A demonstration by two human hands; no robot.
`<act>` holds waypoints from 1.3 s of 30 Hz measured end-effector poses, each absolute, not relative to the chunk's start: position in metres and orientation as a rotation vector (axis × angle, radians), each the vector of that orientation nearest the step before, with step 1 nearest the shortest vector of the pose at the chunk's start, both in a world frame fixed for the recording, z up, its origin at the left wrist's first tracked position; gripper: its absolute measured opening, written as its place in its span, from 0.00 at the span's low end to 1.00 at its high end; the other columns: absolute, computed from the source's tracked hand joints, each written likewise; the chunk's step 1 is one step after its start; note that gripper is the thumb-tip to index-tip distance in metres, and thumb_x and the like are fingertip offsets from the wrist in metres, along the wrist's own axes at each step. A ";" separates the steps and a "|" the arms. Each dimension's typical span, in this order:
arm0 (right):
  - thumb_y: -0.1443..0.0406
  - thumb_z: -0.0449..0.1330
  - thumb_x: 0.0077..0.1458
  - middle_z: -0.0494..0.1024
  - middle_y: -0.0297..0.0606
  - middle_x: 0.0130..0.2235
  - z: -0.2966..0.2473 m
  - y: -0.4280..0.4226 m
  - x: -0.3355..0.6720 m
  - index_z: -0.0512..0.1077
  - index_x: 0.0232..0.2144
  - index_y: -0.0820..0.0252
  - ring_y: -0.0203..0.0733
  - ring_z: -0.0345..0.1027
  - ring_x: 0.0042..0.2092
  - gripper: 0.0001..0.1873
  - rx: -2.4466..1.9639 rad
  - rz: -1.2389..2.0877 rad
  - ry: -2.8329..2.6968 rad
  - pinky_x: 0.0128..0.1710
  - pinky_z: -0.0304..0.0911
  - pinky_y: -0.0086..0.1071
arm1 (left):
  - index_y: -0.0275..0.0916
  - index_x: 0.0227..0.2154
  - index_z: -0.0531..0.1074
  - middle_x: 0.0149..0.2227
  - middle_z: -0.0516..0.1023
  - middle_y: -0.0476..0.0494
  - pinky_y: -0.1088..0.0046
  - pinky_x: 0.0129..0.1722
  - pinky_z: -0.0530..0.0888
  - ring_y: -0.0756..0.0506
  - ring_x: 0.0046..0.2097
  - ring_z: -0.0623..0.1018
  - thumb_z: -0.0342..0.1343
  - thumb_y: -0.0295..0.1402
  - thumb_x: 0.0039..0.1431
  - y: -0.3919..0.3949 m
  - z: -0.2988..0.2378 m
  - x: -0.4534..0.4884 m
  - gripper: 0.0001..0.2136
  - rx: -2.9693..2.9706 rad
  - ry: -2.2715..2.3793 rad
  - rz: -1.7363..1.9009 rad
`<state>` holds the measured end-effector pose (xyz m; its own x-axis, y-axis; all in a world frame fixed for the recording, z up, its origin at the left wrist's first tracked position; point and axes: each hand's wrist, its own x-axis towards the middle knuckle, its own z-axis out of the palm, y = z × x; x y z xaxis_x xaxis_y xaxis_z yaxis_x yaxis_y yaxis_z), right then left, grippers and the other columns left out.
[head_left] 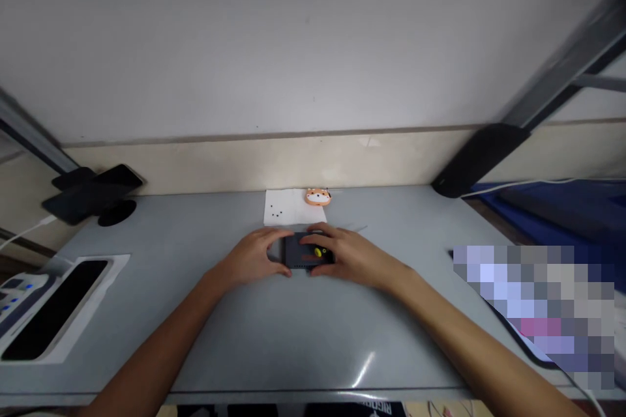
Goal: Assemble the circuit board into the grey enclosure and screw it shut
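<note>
A small dark grey box [299, 250] lies flat at the middle of the desk, a row of little slots along its near edge and a yellow-and-black spot near its right end. My left hand [254, 254] grips its left end, fingertips at the far edge and thumb at the near one. Around the right end, my right hand [349, 253] is closed, fingers over the top and thumb in front. Just beyond the box is a sheet of white paper [286, 207] with several tiny black pieces, possibly screws. An orange-and-white animal-face item [317, 197] rests on the paper's right side.
At the left, a phone [56, 309] lies on white paper beside a power strip [22, 300]; behind it, another dark device [92, 194] sits on a stand. A tablet-like screen, mostly blurred out [533, 313], is at the right. Metal posts [562, 71] flank the desk [274, 339].
</note>
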<state>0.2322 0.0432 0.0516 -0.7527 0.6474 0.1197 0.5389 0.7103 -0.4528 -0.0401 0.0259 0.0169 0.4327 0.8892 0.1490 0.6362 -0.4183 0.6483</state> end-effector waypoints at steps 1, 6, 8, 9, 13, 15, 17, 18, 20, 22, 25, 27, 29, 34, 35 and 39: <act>0.53 0.66 0.59 0.68 0.43 0.64 0.055 0.043 0.232 0.71 0.60 0.44 0.52 0.75 0.50 0.28 -0.929 0.604 -2.598 0.48 0.71 0.44 | 0.51 0.58 0.72 0.57 0.77 0.46 0.57 0.57 0.73 0.37 0.57 0.76 0.77 0.38 0.43 0.026 0.017 -0.040 0.37 2.192 1.270 0.660; 0.54 0.57 0.66 0.80 0.42 0.46 0.081 0.057 0.227 0.77 0.44 0.53 0.47 0.75 0.47 0.13 -0.930 0.593 -1.913 0.47 0.70 0.41 | 0.49 0.57 0.71 0.58 0.75 0.45 0.58 0.59 0.71 0.38 0.59 0.75 0.76 0.39 0.47 0.023 0.016 -0.038 0.34 2.221 1.258 0.649; 0.51 0.53 0.68 0.80 0.40 0.41 0.083 0.068 0.224 0.75 0.41 0.55 0.42 0.74 0.40 0.17 -0.946 0.659 -1.576 0.41 0.69 0.38 | 0.49 0.57 0.70 0.58 0.75 0.45 0.59 0.58 0.72 0.39 0.58 0.75 0.73 0.41 0.50 0.021 0.017 -0.037 0.31 2.235 1.258 0.646; 0.48 0.52 0.68 0.79 0.40 0.41 0.080 0.075 0.223 0.74 0.41 0.55 0.41 0.73 0.38 0.20 -0.945 0.704 -1.447 0.39 0.68 0.36 | 0.48 0.57 0.70 0.57 0.76 0.44 0.59 0.57 0.73 0.39 0.57 0.75 0.72 0.42 0.52 0.020 0.018 -0.037 0.30 2.246 1.260 0.643; 0.37 0.48 0.62 0.64 0.31 0.21 0.052 0.095 0.222 0.70 0.29 0.56 0.35 0.57 0.22 0.32 -1.149 0.990 -1.039 0.21 0.52 0.31 | 0.46 0.58 0.71 0.54 0.78 0.43 0.59 0.54 0.75 0.39 0.53 0.78 0.67 0.45 0.57 0.016 0.023 -0.037 0.27 2.286 1.281 0.616; 0.36 0.53 0.57 0.59 0.28 0.18 0.037 0.098 0.223 0.69 0.29 0.56 0.34 0.50 0.20 0.31 -1.204 1.123 -0.951 0.20 0.45 0.31 | 0.46 0.58 0.71 0.53 0.79 0.43 0.58 0.54 0.75 0.39 0.53 0.79 0.63 0.46 0.61 0.014 0.025 -0.038 0.24 2.295 1.294 0.600; 0.37 0.58 0.55 0.64 0.29 0.21 0.027 0.096 0.221 0.69 0.32 0.55 0.35 0.52 0.22 0.28 -1.201 1.179 -0.973 0.21 0.46 0.31 | 0.47 0.59 0.70 0.55 0.78 0.43 0.57 0.55 0.75 0.39 0.54 0.78 0.59 0.46 0.65 0.014 0.024 -0.038 0.22 2.313 1.284 0.611; 0.38 0.59 0.56 0.66 0.30 0.23 0.023 0.095 0.220 0.69 0.33 0.55 0.35 0.54 0.23 0.27 -1.195 1.179 -1.022 0.22 0.48 0.31 | 0.47 0.59 0.70 0.57 0.77 0.43 0.57 0.56 0.74 0.39 0.55 0.78 0.58 0.45 0.67 0.014 0.024 -0.038 0.21 2.326 1.273 0.632; 0.40 0.58 0.58 0.70 0.31 0.27 0.020 0.091 0.217 0.70 0.36 0.55 0.36 0.58 0.26 0.25 -1.196 1.138 -1.178 0.26 0.53 0.31 | 0.47 0.60 0.70 0.60 0.75 0.43 0.57 0.60 0.72 0.40 0.58 0.76 0.56 0.44 0.69 0.016 0.022 -0.038 0.20 2.351 1.251 0.683; 0.43 0.57 0.61 0.73 0.33 0.30 0.019 0.088 0.215 0.72 0.38 0.56 0.38 0.63 0.31 0.23 -1.186 1.078 -1.384 0.33 0.58 0.32 | 0.46 0.60 0.70 0.61 0.74 0.43 0.58 0.62 0.71 0.41 0.60 0.75 0.54 0.43 0.70 0.017 0.022 -0.037 0.18 2.360 1.235 0.715; 0.45 0.55 0.64 0.76 0.36 0.36 0.019 0.085 0.213 0.73 0.42 0.56 0.42 0.68 0.39 0.22 -1.138 1.049 -1.591 0.44 0.61 0.35 | 0.44 0.59 0.70 0.59 0.76 0.43 0.59 0.61 0.72 0.42 0.59 0.76 0.51 0.41 0.72 0.019 0.023 -0.035 0.17 2.317 1.226 0.722; 0.45 0.53 0.65 0.77 0.37 0.36 0.020 0.084 0.214 0.72 0.44 0.56 0.44 0.69 0.41 0.22 -1.146 1.056 -1.611 0.46 0.62 0.37 | 0.44 0.58 0.72 0.56 0.78 0.44 0.60 0.59 0.73 0.42 0.56 0.77 0.48 0.41 0.74 0.019 0.023 -0.035 0.16 2.251 1.257 0.725; 0.45 0.53 0.66 0.77 0.38 0.37 0.020 0.083 0.215 0.72 0.44 0.56 0.45 0.70 0.42 0.23 -1.161 1.052 -1.618 0.47 0.63 0.38 | 0.44 0.55 0.74 0.54 0.80 0.44 0.61 0.57 0.74 0.42 0.54 0.79 0.45 0.41 0.75 0.018 0.023 -0.035 0.17 2.172 1.301 0.745; 0.47 0.53 0.66 0.78 0.38 0.39 0.015 0.087 0.216 0.73 0.45 0.56 0.45 0.70 0.43 0.21 -1.107 1.045 -1.654 0.48 0.63 0.37 | 0.41 0.52 0.76 0.51 0.81 0.43 0.61 0.56 0.74 0.42 0.51 0.80 0.43 0.42 0.75 0.018 0.019 -0.034 0.19 2.044 1.355 0.804; 0.47 0.53 0.66 0.78 0.38 0.39 0.014 0.088 0.216 0.73 0.45 0.56 0.45 0.70 0.43 0.21 -1.096 1.051 -1.654 0.48 0.63 0.37 | 0.41 0.52 0.76 0.51 0.81 0.42 0.62 0.56 0.74 0.42 0.52 0.80 0.43 0.43 0.75 0.019 0.018 -0.034 0.19 2.027 1.358 0.805; 0.47 0.55 0.65 0.77 0.37 0.39 0.010 0.090 0.215 0.73 0.46 0.56 0.44 0.71 0.42 0.21 -1.084 1.086 -1.622 0.47 0.64 0.37 | 0.42 0.53 0.75 0.52 0.80 0.43 0.63 0.55 0.73 0.43 0.52 0.79 0.43 0.44 0.75 0.020 0.017 -0.033 0.19 1.978 1.326 0.826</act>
